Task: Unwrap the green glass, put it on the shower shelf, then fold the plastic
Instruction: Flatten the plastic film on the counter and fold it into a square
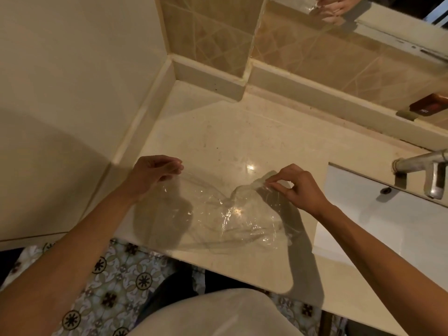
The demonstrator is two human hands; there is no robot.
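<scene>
Two corners of the clear plastic [225, 214] are pinched: our left hand [152, 174] grasps one, our right hand [298, 187] the other, over the countertop [242, 132].

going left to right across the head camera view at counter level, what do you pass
left hand pinching one corner of the clear plastic → clear plastic spread on the countertop → right hand pinching the other corner → white sink → metal faucet

free: bare countertop [242, 132] beyond the plastic [218, 214] | blocked: wall left, faucet [421, 170] right
</scene>
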